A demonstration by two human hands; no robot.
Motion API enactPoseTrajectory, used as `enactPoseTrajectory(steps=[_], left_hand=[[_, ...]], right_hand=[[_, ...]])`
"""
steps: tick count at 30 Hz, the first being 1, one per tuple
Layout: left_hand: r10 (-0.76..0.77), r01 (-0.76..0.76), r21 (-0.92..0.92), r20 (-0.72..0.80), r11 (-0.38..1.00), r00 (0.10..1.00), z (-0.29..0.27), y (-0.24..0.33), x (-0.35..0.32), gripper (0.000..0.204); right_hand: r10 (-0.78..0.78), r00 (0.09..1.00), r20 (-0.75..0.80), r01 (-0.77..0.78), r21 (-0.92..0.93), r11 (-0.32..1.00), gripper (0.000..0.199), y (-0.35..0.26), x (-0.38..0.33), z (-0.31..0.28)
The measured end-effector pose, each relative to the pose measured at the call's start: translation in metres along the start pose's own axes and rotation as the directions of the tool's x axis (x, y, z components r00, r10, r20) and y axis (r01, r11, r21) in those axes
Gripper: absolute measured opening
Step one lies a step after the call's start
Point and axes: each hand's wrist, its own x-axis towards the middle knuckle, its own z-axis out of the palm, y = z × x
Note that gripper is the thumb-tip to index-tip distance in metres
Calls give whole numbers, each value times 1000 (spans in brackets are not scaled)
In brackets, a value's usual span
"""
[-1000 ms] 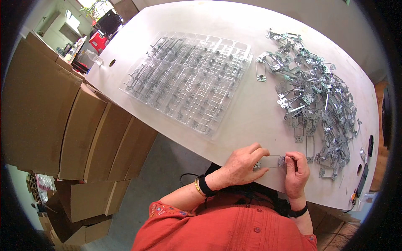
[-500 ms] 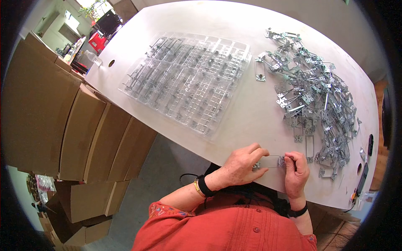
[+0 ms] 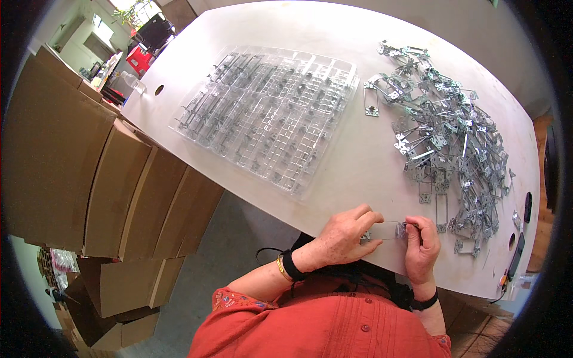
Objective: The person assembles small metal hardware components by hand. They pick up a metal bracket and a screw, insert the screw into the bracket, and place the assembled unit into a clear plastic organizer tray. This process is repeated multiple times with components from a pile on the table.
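Observation:
Close to the table's near edge, a small metal bracket with a thin wire frame [image 3: 391, 222] lies between my hands. My left hand [image 3: 343, 237] is curled around its left end, thumb on the near side and fingers on the far side. That end's metal plate shows partly under the palm. With thumb and forefinger, my right hand [image 3: 421, 247] pinches the plate at the right end; its fingertips hide part of the metal. A tangled pile of similar metal brackets [image 3: 459, 128] spreads over the table's right side.
Clear plastic compartment trays [image 3: 310, 182], filled with rows of metal brackets, lie left of centre on the white table [image 3: 352, 173]. One loose bracket [image 3: 371, 111] sits beside the pile. Cardboard boxes [image 3: 122, 188] stand along the left. A dark handheld tool [image 3: 517, 256] lies at the right edge.

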Motion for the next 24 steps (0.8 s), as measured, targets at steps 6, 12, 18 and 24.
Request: enactPoseTrajectory(steps=[6,12,18,24], left_hand=[[6,-6,-5,-4,1000,1000,0,0,0,46],[-1,1,1,6,1000,1000,-1,2,1,45],[14,-15,-2,-7,1000,1000,0,0,0,45],[13,-13,-5,-8,1000,1000,0,-1,0,47]], right_hand=[[-6,1000,7,6,-2,1000,12,8,-2,0],[53,999,9,-54,59,997,12,3,-3,-2],[-21,1000,7,21,0,1000,11,3,0,-1],[25,1000,10,-25,46,999,13,5,-2,-1]])
